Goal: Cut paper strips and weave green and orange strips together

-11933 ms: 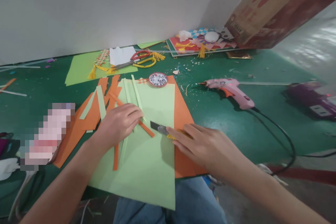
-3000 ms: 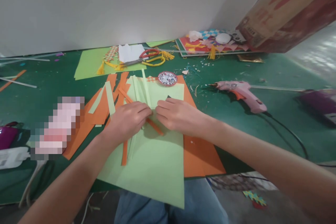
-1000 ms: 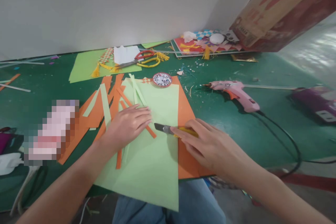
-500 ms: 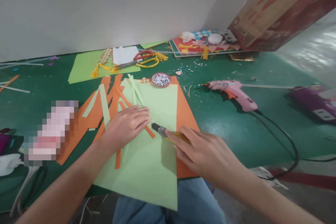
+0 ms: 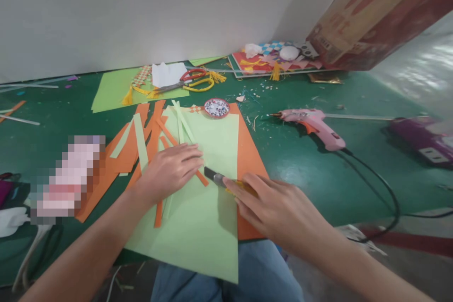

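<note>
My right hand (image 5: 269,198) is closed around the yellow handle of a utility knife (image 5: 215,178), its dark blade pointing left at my other hand's fingertips. My left hand (image 5: 179,165) rests palm down over paper strips, fingers bent and pressed together; whatever lies under the fingertips is hidden. Beneath both hands is a light green paper sheet (image 5: 212,240), overlapping an orange sheet (image 5: 249,151). A narrow orange strip (image 5: 201,177) sticks out below the left fingers, and pale green strips (image 5: 182,122) cross just beyond them.
A pink glue gun (image 5: 314,125) lies at right, its cord curling toward the edge. Scissors (image 5: 194,81) and a small dish of beads (image 5: 217,108) sit farther back. Orange paper pieces (image 5: 120,155) and a blurred-out device (image 5: 69,177) are at left. A cardboard box (image 5: 382,14) stands back right.
The knife blade and right hand have shifted very slightly; the left hand stays almost in place. The rest of the table looks the same.
</note>
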The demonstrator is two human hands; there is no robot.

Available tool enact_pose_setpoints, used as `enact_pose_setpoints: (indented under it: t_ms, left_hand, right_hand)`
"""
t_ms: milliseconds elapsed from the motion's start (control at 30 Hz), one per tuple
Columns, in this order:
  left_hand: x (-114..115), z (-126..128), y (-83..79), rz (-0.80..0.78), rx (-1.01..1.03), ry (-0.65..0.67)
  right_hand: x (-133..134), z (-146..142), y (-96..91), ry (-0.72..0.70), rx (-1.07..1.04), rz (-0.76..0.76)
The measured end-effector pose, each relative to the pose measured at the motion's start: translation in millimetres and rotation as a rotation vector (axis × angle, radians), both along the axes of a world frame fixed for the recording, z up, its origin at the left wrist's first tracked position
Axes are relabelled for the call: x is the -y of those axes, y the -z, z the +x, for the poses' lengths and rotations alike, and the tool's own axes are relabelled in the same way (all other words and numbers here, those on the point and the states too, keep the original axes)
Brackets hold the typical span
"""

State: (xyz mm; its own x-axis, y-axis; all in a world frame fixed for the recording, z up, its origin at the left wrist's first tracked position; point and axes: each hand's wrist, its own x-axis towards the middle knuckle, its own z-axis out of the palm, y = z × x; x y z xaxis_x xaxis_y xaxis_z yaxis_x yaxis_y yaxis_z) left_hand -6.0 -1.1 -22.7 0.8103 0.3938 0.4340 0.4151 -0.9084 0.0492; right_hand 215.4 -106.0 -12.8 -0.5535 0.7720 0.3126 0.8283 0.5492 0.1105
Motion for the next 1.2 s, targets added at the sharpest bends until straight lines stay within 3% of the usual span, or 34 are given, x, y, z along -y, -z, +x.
enact_pose_setpoints:
  t_ms: [1200]
  left_hand:
    - [1.1, -1.5, -0.5, -0.105, -0.002, 0.005]
  right_hand:
    - [-4.5, -4.7, 1.4, 0.046, 0.044, -0.011]
